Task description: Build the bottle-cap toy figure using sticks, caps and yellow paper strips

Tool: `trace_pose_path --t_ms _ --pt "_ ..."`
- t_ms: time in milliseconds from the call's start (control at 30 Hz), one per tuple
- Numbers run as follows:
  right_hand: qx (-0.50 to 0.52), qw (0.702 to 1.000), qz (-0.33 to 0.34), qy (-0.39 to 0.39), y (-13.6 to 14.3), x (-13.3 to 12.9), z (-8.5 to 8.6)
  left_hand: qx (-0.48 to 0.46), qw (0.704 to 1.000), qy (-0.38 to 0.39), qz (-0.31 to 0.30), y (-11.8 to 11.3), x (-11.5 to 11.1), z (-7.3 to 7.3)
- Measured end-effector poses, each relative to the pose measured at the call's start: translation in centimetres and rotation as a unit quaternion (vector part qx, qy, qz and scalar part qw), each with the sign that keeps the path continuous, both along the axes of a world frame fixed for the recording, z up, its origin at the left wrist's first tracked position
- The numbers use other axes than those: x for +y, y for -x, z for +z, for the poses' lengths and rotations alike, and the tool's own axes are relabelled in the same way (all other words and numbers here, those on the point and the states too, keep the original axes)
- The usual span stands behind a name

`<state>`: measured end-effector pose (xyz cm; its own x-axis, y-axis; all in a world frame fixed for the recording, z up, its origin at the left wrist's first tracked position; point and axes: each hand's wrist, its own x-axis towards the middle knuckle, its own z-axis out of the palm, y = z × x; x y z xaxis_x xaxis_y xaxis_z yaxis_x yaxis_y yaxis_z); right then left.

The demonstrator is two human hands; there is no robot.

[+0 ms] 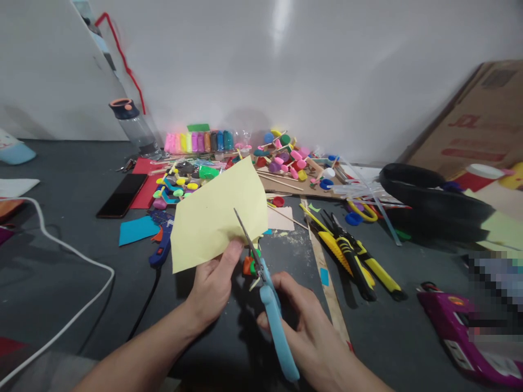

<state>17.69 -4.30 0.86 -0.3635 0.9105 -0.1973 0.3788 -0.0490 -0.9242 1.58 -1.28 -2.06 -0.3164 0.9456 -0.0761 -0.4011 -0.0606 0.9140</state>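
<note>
My left hand (214, 286) pinches the lower edge of a pale yellow sheet of paper (216, 215), its thumb on the near face. The sheet is held up, tilted, above the table. In my right hand (310, 321) is a pair of scissors (274, 326) with light blue handles. One blade lies across the front of the sheet's lower right part, pointing up and left; the other blade is hard to make out. Below the scissors' pivot, partly hidden, sit small orange and green pieces (248, 265) on the dark table.
A blue glue gun (162, 239) and a phone (122, 195) lie on the left, near a water bottle (134, 128). Colourful clay pieces (281, 155) pile up at the back. Yellow-black pliers (353, 261) and a purple package (457, 332) are on the right.
</note>
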Motion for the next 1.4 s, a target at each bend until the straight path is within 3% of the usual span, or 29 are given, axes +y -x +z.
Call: trace_pose_path --t_ms 467,1200,1400 --pt "0.006 1.0 0.021 0.016 -0.05 0.12 0.1 0.007 1.0 -0.008 -0.005 -0.17 -0.18 0.61" --pt "0.019 1.0 0.013 0.001 -0.13 0.1 -0.08 -0.019 0.999 0.002 0.026 -0.04 -0.16 0.23" --pt "0.014 1.0 0.017 -0.016 -0.38 0.09 -0.55 -0.013 1.0 -0.009 -0.003 -0.16 -0.16 0.5"
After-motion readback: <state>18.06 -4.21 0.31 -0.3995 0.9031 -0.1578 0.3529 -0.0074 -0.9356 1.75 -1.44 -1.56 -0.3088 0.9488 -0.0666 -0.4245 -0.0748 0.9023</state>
